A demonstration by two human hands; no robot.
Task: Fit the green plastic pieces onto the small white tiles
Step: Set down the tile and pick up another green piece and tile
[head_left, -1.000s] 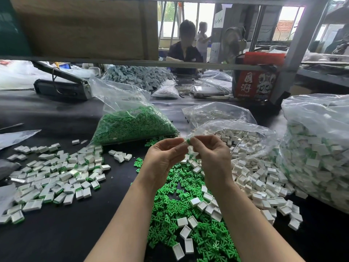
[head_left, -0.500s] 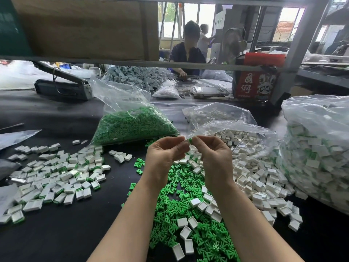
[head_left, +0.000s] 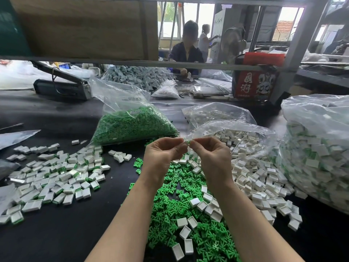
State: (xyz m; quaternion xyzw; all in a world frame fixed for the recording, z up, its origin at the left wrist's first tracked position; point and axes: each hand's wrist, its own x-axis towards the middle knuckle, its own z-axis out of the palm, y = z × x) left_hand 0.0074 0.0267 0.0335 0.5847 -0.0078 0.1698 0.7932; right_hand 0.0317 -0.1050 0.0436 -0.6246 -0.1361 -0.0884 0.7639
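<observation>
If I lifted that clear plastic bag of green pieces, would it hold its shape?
Probably not: the clear plastic bag of green pieces has thin, crumpled film and slumps on the black table. Its open mouth already spills pieces, so contents would likely shift and spill.

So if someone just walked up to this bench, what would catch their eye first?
Probably the two hands, left hand and right hand, raised mid-frame and pinching a small piece between their fingertips. Under them spreads a bright heap of loose green pieces on the black table. To the left lies a scatter of white tiles, many showing green edges.
</observation>
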